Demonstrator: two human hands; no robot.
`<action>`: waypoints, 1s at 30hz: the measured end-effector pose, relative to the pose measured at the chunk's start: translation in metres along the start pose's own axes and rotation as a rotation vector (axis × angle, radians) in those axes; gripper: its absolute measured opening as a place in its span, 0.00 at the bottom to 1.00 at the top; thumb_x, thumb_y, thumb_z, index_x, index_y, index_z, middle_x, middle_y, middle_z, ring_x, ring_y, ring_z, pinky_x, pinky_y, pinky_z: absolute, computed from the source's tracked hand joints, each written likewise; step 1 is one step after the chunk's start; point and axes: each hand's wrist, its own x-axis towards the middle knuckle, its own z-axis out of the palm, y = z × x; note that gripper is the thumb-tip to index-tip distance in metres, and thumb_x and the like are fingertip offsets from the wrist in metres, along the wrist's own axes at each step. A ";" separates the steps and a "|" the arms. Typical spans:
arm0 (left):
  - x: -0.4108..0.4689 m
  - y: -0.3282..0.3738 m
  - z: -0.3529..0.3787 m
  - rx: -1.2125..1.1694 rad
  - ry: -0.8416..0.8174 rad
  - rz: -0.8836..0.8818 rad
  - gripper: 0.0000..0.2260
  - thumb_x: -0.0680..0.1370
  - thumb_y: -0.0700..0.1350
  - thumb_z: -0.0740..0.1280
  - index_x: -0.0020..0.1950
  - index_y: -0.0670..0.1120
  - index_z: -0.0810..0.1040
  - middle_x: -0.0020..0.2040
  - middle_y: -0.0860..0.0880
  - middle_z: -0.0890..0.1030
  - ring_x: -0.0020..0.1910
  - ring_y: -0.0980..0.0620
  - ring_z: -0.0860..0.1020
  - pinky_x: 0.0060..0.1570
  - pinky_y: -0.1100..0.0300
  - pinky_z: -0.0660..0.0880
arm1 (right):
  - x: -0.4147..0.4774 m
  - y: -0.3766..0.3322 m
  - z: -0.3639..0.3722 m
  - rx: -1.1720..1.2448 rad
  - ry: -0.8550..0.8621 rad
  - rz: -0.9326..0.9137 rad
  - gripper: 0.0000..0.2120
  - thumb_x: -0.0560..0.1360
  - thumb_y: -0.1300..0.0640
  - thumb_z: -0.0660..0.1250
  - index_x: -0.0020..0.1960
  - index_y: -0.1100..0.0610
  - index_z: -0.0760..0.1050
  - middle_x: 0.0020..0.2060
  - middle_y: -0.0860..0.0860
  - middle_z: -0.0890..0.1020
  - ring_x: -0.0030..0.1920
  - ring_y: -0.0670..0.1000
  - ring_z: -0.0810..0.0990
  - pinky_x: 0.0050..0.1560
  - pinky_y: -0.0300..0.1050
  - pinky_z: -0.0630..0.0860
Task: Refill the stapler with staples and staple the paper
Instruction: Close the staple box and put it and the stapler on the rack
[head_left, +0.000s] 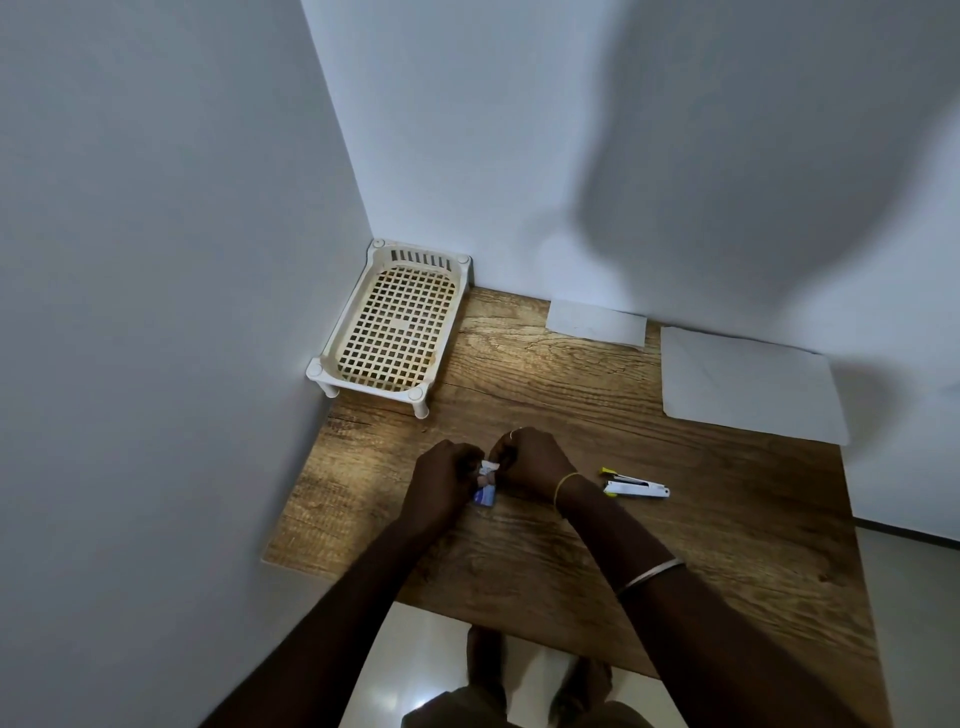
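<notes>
A: Where are we w/ the refill?

B: Early, I'd say. Both hands meet near the front-centre of the table (571, 374), working a small blue-and-white staple box (485, 488). Left hand (445, 478) is curled round the box's left side, fingers closed on it. Right hand (527, 462) pinches the white flap at the top end. Looks like opening the box, or pulling a strip out; too small to tell which.

A: Stapler?

B: Stapler (635, 486) lies on the table just right of the right wrist, apart from both hands. It seems swung open, white top w/ a yellow bit at the left end, but it's tiny in frame so not sure.

A: Paper?

B: Big sheet (748, 387) at far right, flat, well apart from the hands. A smaller white slip (597, 322) sits against the far wall. Empty lattice tray (395, 325) in the far-left corner, not in play.

A: Next move needs?

B: My guess: get one strip free w/o snapping it, likely a fine pinch w/ the right hand while the left steadies the box. Then reach right to the stapler, line the strip w/ the channel, legs down, and shut it. Stapling comes after that, so paper has to come nearer or the stapler goes to it.
</notes>
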 end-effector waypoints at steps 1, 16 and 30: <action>0.000 0.000 0.000 0.000 0.003 -0.003 0.16 0.74 0.47 0.77 0.62 0.48 0.83 0.55 0.50 0.83 0.51 0.57 0.79 0.52 0.64 0.74 | 0.000 0.000 0.001 -0.010 0.010 0.004 0.10 0.67 0.53 0.81 0.45 0.55 0.85 0.41 0.47 0.83 0.42 0.45 0.80 0.41 0.37 0.73; -0.001 0.001 0.001 0.001 0.006 -0.027 0.16 0.75 0.47 0.76 0.62 0.48 0.83 0.55 0.50 0.83 0.50 0.60 0.77 0.46 0.75 0.66 | -0.004 0.002 0.005 -0.004 0.032 0.002 0.04 0.72 0.56 0.75 0.46 0.56 0.86 0.46 0.51 0.87 0.49 0.48 0.84 0.39 0.31 0.70; -0.003 0.009 -0.001 0.007 0.019 -0.031 0.14 0.76 0.46 0.74 0.61 0.47 0.84 0.55 0.47 0.84 0.53 0.51 0.82 0.52 0.64 0.73 | -0.022 0.004 0.029 -0.151 0.102 -0.128 0.19 0.66 0.49 0.78 0.53 0.51 0.77 0.52 0.50 0.74 0.50 0.52 0.79 0.44 0.41 0.69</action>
